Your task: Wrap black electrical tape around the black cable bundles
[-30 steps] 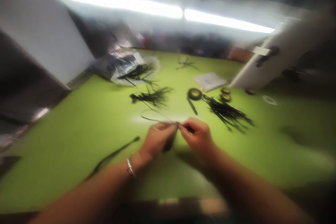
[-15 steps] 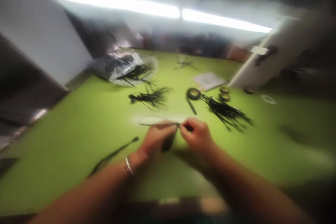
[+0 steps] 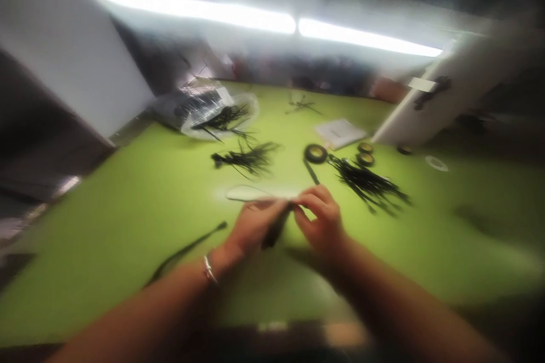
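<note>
My left hand (image 3: 255, 224) is closed around a thin black wire (image 3: 238, 199). Part of the wire loops out past the hand's far side, just over the green table. At the left fingertips my right hand (image 3: 321, 218) pinches the wire's dark end, its thumb and index finger together. Dark material hangs below the left hand, too blurred to name. Beyond the right hand lies a roll of black tape (image 3: 308, 154), its loose strip reaching toward the fingers. Another black cable (image 3: 187, 248) rests beside the left forearm.
Bundles of black wires lie at the middle (image 3: 244, 159) and right (image 3: 366, 178) of the green table (image 3: 128, 227). A clear plastic bag (image 3: 204, 110) of wires is at the back left. Small tape rolls (image 3: 365, 159) and a white packet (image 3: 339, 133) sit near the right panel (image 3: 419, 119).
My right hand's fingers have straightened somewhat and shifted at the wire's end. The left hand keeps its hold. The whole view has shifted slightly.
</note>
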The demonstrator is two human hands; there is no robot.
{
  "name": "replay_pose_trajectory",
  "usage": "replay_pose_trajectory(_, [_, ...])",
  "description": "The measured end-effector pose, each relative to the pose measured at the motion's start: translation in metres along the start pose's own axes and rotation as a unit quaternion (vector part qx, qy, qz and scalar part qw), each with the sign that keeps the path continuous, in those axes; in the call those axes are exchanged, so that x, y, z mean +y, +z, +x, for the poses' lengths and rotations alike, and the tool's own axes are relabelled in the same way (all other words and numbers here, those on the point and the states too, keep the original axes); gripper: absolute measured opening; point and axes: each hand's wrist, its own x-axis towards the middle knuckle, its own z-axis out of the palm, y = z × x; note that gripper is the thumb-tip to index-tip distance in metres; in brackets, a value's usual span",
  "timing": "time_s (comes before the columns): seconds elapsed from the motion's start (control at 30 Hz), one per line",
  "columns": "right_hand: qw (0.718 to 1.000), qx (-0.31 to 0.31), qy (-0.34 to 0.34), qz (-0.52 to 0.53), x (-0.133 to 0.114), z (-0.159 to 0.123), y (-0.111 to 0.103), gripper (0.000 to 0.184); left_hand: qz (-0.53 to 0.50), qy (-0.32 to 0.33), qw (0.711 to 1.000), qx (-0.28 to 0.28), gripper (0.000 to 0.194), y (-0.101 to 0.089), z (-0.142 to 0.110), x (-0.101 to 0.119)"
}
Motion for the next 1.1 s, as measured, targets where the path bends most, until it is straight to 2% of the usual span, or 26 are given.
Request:
replay_pose_trajectory(0.33, [0.994, -0.019, -0.095, -0.040, 0.011, -0.006, 0.002, 0.023, -0.020, -0.045, 0.999, -0.011, 0.041, -0.003, 0.001, 0.001])
replay_pose_trajectory(0.43, [0.994, -0.023, -0.085, -0.061, 0.008, -0.005, 0.002, 0.021, -0.010, -0.038, 0.999, -0.006, 0.038, -0.002, 0.002, 0.002])
replay_pose_trajectory(0.5, [0.998, -0.026, -0.052, -0.040, 0.005, -0.003, 0.000, 0.020, -0.003, -0.034, 0.999, -0.001, 0.036, 0.000, 0.002, 0.004])
replay_pose_trajectory(0.6, [0.997, -0.043, 0.028, 0.064, 0.004, 0.004, -0.007, 0.018, 0.002, -0.035, 0.999, 0.000, 0.032, 0.004, 0.001, 0.008])
replay_pose_trajectory(0.73, [0.967, -0.001, 0.206, 0.148, 0.011, 0.016, -0.020, 0.017, -0.006, -0.043, 0.999, 0.017, 0.025, 0.010, -0.003, 0.015])
replay_pose_trajectory(0.77, [0.960, 0.008, 0.238, 0.150, 0.012, 0.018, -0.022, 0.016, -0.007, -0.043, 0.999, 0.022, 0.024, 0.011, -0.004, 0.016])
replay_pose_trajectory(0.83, [0.955, -0.010, 0.261, 0.141, 0.012, 0.020, -0.023, 0.012, -0.002, -0.038, 0.999, 0.028, 0.023, 0.011, -0.005, 0.017])
replay_pose_trajectory(0.9, [0.963, -0.052, 0.235, 0.125, 0.007, 0.018, -0.019, 0.010, 0.019, -0.024, 0.999, 0.026, 0.024, 0.010, -0.004, 0.015])
replay_pose_trajectory(0.97, [0.974, -0.089, 0.180, 0.100, 0.000, 0.014, -0.014, 0.009, 0.055, -0.002, 0.998, 0.021, 0.025, 0.008, -0.004, 0.013])
replay_pose_trajectory(1.1, [0.990, -0.110, 0.079, 0.026, -0.008, 0.007, -0.007, 0.013, 0.109, 0.041, 0.993, 0.021, 0.026, 0.005, -0.005, 0.007])
